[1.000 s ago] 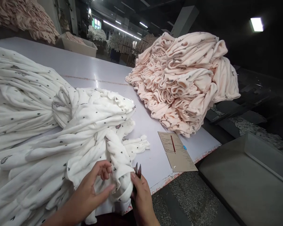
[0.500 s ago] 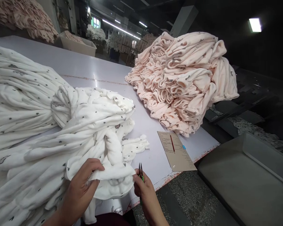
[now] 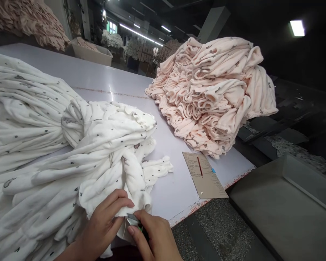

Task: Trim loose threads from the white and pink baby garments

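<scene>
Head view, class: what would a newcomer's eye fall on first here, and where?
The big heap of pink cloth rises on the right of the table. White spotted cloth spreads across the left. Low in the middle, the left hand holds some of it and the right hand holds scissors.

- The left grip [image 3: 105,221] is left bare, as is the visible forearm [image 3: 76,250].
- The right grip [image 3: 134,221] is bare too; a short nail [image 3: 130,229] is shown on its thumb.
- Dark maroon clothing [image 3: 125,253] is worn, only partly seen.
</scene>
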`<state>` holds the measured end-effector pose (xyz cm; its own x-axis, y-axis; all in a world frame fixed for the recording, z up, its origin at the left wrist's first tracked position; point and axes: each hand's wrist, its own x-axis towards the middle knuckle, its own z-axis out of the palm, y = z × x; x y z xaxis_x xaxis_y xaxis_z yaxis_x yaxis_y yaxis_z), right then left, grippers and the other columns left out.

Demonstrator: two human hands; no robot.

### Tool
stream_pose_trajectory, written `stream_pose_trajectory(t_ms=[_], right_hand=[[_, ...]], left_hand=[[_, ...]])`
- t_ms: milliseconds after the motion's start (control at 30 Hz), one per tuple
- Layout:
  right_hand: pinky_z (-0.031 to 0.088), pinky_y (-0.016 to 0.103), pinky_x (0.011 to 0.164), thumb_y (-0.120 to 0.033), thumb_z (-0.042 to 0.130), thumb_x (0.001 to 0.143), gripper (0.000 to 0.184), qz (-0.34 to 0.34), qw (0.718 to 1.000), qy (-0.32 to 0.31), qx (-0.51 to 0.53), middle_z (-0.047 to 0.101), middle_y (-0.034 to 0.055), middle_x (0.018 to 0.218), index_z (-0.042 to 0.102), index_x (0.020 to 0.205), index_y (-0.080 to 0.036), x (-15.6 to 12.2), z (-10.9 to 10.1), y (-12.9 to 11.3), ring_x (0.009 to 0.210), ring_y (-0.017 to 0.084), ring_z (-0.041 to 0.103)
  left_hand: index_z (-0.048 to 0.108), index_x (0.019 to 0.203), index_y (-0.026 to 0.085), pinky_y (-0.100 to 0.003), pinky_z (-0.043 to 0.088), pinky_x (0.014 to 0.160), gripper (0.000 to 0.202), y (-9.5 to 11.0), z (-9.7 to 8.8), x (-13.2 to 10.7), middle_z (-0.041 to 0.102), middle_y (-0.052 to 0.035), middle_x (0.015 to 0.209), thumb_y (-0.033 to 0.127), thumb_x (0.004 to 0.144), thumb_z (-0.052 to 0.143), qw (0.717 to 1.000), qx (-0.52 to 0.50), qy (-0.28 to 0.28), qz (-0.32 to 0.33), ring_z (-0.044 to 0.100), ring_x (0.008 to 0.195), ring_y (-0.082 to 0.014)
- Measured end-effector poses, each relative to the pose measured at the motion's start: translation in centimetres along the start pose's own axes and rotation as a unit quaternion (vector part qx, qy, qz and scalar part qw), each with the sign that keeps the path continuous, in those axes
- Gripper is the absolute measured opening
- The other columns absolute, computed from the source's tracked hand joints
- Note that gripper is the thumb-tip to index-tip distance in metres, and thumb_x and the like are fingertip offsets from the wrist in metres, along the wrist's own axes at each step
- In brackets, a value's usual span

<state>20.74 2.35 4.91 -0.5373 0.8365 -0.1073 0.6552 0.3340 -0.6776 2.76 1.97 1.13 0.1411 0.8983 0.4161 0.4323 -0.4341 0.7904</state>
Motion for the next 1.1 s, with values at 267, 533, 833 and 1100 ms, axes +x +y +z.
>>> stream_pose_trajectory(t_ms=[267,533,833,1100], right_hand=[[0.033,0.025,0.056,-0.041,0.042,0.094,0.026,0.001,1.000,-0.019,-0.014,0.063,0.0017,0.071,0.060,0.095,-0.022,0.3,0.3,-0.3,0.061,0.019,0.056],[0.030,0.024,0.053,-0.042,0.036,0.094,0.031,0.013,1.000,-0.014,0.002,0.057,0.0007,0.065,0.059,0.093,-0.021,0.2,0.3,-0.2,0.054,0.016,0.049],[0.030,0.022,0.049,-0.042,0.037,0.091,0.030,0.020,1.000,0.012,-0.005,0.054,-0.0003,0.059,0.059,0.088,-0.021,0.1,0.2,-0.4,0.049,0.015,0.044],[0.035,0.021,0.049,-0.041,0.041,0.092,0.026,0.014,1.000,0.023,0.011,0.058,0.0002,0.063,0.059,0.091,-0.023,-0.2,0.4,0.0,0.052,0.016,0.050]], left_hand=[[0.058,0.097,0.029,-0.011,0.042,0.052,0.045,0.0,0.5,-0.3,0.054,0.0008,0.099,-0.002,0.072,0.037,0.997,-0.058,-0.009,-0.056,0.058,0.088,-0.0104],[0.062,0.092,0.025,-0.010,0.041,0.046,0.034,0.6,0.9,-0.3,0.055,-0.0028,0.095,0.006,0.080,0.038,0.991,-0.101,0.004,-0.090,0.058,0.085,-0.0120],[0.062,0.091,0.024,-0.009,0.042,0.050,0.036,0.9,0.9,-0.1,0.053,-0.0020,0.093,0.002,0.076,0.038,0.990,-0.106,0.010,-0.096,0.057,0.082,-0.0114],[0.060,0.092,0.028,-0.009,0.040,0.049,0.038,0.8,1.0,-0.1,0.051,0.0013,0.092,0.001,0.075,0.038,0.989,-0.115,0.018,-0.097,0.055,0.081,-0.0094]])
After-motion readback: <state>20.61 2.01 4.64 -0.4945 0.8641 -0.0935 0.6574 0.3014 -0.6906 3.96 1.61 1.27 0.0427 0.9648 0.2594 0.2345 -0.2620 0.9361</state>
